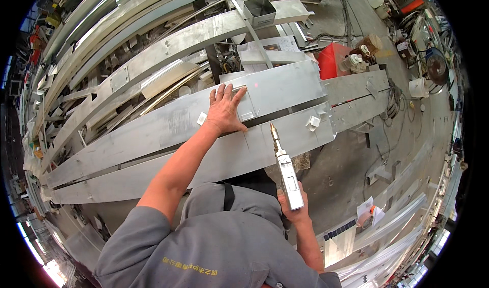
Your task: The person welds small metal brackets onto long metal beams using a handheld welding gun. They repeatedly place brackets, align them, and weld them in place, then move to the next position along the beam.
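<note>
My left hand (pixel 225 109) lies spread on a long grey metal beam (pixel 285 85), its fingers by a small rectangular plate (pixel 247 104) set against the beam. In my right hand (pixel 294 206) is a handheld laser welding gun (pixel 289 178), silver-white with a copper-coloured nozzle. Its tip points up toward the gap between the two beams, apart from the metal. A small red light spot shows on the far beam. The near beam (pixel 229 153) runs alongside, with a small white block (pixel 313 123) on it. Another white block (pixel 202 118) sits left of my left hand.
Long metal profiles (pixel 178 46) are stacked beyond the beams, with an open square metal box (pixel 260 11) on top. At the right stand a red box (pixel 333 60), white jugs (pixel 352 62) and a white bucket (pixel 418 87). Cables (pixel 395 99) lie on the floor.
</note>
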Demonstrator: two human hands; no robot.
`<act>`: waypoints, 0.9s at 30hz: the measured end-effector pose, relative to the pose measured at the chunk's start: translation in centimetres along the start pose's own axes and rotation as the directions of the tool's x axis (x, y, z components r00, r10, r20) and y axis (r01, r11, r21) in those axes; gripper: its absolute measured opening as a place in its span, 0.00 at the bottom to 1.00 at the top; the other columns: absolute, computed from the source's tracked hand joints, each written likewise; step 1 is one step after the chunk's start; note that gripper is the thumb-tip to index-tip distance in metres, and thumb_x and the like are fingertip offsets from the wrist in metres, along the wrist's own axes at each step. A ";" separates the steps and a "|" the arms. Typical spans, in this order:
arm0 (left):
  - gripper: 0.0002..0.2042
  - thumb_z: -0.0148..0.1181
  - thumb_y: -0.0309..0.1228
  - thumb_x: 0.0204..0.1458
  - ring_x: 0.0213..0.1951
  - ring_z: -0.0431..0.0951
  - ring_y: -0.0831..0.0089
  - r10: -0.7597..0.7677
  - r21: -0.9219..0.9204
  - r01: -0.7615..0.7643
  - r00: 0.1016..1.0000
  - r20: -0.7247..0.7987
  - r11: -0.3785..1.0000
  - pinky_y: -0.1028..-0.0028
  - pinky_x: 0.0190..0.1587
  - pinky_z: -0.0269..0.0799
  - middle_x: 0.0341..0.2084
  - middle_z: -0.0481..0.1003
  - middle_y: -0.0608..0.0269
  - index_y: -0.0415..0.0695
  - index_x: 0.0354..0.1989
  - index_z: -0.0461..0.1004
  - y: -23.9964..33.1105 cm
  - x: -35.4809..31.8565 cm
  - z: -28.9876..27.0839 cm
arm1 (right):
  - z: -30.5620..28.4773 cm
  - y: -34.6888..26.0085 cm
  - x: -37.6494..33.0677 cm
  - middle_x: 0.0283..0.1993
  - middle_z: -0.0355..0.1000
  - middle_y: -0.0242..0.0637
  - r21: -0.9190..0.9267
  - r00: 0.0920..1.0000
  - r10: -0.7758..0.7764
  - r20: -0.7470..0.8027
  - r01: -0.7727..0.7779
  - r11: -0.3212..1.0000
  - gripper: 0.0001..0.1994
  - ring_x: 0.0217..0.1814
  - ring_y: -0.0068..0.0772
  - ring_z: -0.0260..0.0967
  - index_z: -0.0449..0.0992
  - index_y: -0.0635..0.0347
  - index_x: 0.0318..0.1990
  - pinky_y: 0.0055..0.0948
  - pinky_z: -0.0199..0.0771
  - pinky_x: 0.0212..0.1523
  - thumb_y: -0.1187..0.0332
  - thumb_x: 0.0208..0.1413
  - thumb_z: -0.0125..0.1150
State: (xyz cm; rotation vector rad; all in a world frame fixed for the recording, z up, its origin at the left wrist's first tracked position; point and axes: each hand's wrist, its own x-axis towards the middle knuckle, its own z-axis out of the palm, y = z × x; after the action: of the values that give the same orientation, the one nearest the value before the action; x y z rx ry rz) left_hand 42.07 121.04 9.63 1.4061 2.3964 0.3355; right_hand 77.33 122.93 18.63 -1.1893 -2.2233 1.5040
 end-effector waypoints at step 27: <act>0.51 0.82 0.51 0.23 0.66 0.56 0.46 0.141 -0.135 -0.132 0.988 0.063 0.982 0.49 0.67 0.50 0.64 0.59 0.48 0.59 0.64 0.65 4.9 -9.6 4.3 | -1.1 1.2 1.1 0.32 0.76 0.44 -0.027 1.000 -0.019 -0.024 0.018 0.999 0.23 0.32 0.38 0.77 0.70 0.63 0.52 0.34 0.77 0.36 0.60 0.56 0.71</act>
State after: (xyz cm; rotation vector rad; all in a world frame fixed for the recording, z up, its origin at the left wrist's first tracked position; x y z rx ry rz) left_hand 52.02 115.17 9.17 1.4992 2.1841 0.4599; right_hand 77.81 124.68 17.83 -1.1853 -2.2393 1.4498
